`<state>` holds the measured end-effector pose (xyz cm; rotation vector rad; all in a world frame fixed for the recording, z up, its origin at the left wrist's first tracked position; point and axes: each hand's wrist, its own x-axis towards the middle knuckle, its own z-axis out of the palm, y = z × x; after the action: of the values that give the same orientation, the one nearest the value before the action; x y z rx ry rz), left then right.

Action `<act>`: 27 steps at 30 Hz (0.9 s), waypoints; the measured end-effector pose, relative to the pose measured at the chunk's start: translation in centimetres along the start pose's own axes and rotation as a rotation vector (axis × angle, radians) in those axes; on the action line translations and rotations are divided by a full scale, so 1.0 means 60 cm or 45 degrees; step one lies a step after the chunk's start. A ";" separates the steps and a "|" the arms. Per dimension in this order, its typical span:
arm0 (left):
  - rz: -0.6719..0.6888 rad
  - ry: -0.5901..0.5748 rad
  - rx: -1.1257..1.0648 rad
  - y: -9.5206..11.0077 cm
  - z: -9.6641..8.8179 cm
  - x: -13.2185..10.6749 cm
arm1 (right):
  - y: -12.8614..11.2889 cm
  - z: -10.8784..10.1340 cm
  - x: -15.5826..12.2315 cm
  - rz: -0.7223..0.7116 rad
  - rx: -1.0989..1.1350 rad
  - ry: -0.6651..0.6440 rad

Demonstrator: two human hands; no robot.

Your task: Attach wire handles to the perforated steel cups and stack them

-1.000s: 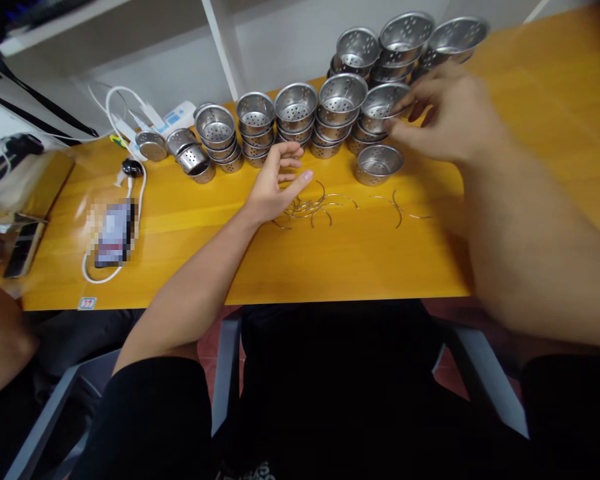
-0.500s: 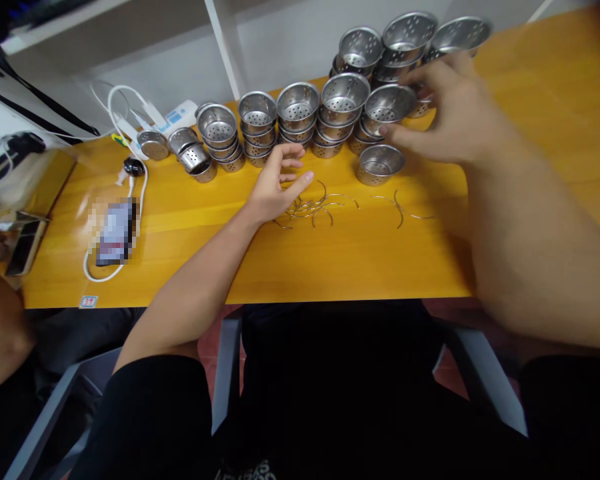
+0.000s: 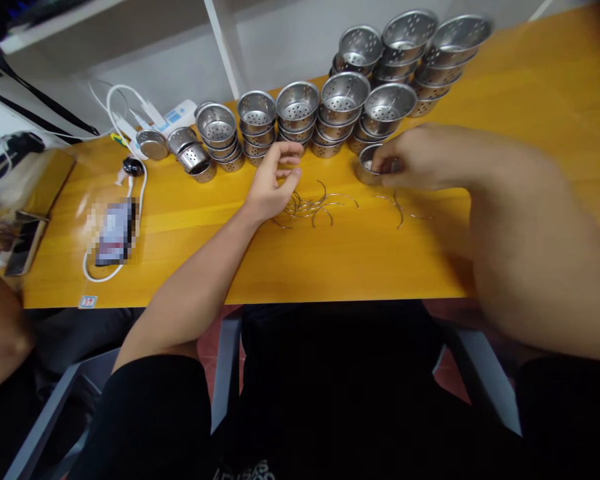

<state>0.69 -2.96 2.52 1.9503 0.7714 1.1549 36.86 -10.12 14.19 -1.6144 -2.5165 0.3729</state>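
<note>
A lone cup [image 3: 367,173] of perforated metal stands upright on the wooden desk [image 3: 330,267], its right part covered by the right hand [image 3: 415,159]. The fingers of that hand are bent and drawn close together at the lone cup's opening, with the tips over its inside; whether they grip the rim or anything within cannot be told. The left hand [image 3: 275,183] is left of the lone cup and well apart from it, palm turned toward it, the fingers half curled with a wide gap between them and the thumb, holding nothing.

Between the left hand and the lone cup, a little nearer the person, lies a loose pile of thin curved wires [image 3: 307,207], some crossing one another. A few separate wires [image 3: 399,215] lie in front of the lone cup, toward its right.

Just behind the lone cup stands a stack of similar cups [image 3: 390,110], and a row of four more stacks [image 3: 297,107] runs off to its left. Farther behind it and to the right are three taller-looking stacks [image 3: 410,40]. Well to the left of the lone cup, past the row, are some tilted cups [image 3: 193,159], a white power strip [image 3: 180,115] and a pixelated object [image 3: 114,233] beside a white cable [image 3: 141,200]. Another person's arm [image 3: 3,330] shows farthest left of it.
</note>
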 end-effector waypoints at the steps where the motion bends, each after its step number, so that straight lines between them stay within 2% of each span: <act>1: -0.033 -0.004 -0.009 0.013 0.002 -0.003 | -0.001 0.000 0.002 -0.004 -0.032 -0.026; 2: -0.058 -0.013 -0.019 0.025 0.005 -0.007 | -0.007 -0.002 0.002 -0.034 -0.043 -0.031; 4: -0.076 -0.053 -0.031 0.045 0.013 -0.014 | -0.029 -0.003 -0.001 -0.189 0.033 0.108; 7: -0.012 -0.153 -0.003 0.059 0.021 -0.020 | -0.080 0.012 -0.004 -0.422 0.218 0.246; 9: 0.043 -0.164 0.016 0.059 0.020 -0.018 | -0.111 0.032 -0.002 -0.465 0.287 0.271; 12: 0.054 -0.092 0.034 0.053 0.010 -0.009 | -0.136 0.055 0.002 -0.486 0.347 0.306; 17: -0.045 0.020 0.006 0.022 -0.002 0.004 | -0.125 0.048 -0.006 -0.507 0.431 0.429; 19: -0.088 0.054 -0.042 0.007 -0.004 0.007 | -0.111 0.048 -0.007 -0.565 0.388 0.303; 22: -0.183 0.070 -0.113 -0.002 -0.006 0.007 | -0.087 0.065 0.003 -0.634 0.273 0.039; 27: -0.288 0.086 -0.271 0.024 0.014 0.001 | -0.067 0.105 0.026 -0.642 0.214 0.013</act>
<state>1.66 -3.96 3.42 1.6123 0.8441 1.1206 31.19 -11.17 9.19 -0.8762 -2.6759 0.4904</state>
